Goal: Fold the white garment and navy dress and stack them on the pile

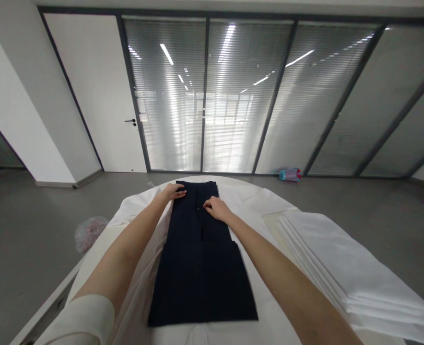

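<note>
Here both hands, left hand [172, 192] and right hand [216, 208], press flat, fingers spread, on the far end of the dark trousers [201, 258] lying lengthwise on the white-covered surface [269, 211]; uneven pressure could likely skew them.

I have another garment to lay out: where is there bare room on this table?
Bare white cloth lies between the dark navy garment and the stack of folded white sheets, and in a narrower strip left of the garment. The right side is crowded by the stack.
</note>
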Motion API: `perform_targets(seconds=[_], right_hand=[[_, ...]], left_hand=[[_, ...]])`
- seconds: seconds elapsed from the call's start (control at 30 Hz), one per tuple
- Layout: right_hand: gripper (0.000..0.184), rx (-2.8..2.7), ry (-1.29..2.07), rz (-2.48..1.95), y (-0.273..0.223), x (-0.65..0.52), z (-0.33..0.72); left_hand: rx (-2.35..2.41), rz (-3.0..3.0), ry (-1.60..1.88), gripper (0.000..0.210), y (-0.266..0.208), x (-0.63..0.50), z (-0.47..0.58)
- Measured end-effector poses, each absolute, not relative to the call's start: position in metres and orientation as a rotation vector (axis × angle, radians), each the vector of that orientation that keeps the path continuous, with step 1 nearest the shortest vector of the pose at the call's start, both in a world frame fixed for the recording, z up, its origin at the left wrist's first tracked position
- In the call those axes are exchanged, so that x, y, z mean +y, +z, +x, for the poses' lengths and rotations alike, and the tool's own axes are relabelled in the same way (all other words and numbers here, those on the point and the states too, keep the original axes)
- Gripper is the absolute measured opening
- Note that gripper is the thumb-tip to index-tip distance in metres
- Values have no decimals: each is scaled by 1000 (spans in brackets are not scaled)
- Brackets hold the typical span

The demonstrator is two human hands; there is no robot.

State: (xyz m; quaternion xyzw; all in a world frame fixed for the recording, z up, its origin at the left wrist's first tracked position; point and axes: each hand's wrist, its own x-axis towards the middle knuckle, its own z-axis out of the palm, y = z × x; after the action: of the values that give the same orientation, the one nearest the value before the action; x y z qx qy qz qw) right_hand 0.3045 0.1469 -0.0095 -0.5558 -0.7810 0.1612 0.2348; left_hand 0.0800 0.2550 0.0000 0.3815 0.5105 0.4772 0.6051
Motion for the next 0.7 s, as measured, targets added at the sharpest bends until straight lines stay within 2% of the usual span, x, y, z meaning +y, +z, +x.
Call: perform_targets(seconds=[0.1, 0.17, 0.27, 0.37, 0.57, 0.7], right_hand=[[24, -1967, 591, -1492, -15, 157, 309], [36, -1791, 688, -1482, -16, 165, 313], [61, -1499, 829, -1461, -13, 175, 319], [72, -1297, 965, -1417, -1, 181, 322], [57, -734, 1395, -1201, 30, 179, 322], [16, -658, 1343, -1269, 41, 166, 315]], left_hand=[[1205, 823, 1122, 21, -5, 261, 86], [1163, 821, 1175, 16, -7, 257, 88], [1052, 854, 1261, 21, -7, 243, 85], [943, 920, 1319, 22, -3, 223, 79], [866, 1095, 1307, 10, 4, 179, 73], [930, 1102, 1311, 3, 8, 150, 74]])
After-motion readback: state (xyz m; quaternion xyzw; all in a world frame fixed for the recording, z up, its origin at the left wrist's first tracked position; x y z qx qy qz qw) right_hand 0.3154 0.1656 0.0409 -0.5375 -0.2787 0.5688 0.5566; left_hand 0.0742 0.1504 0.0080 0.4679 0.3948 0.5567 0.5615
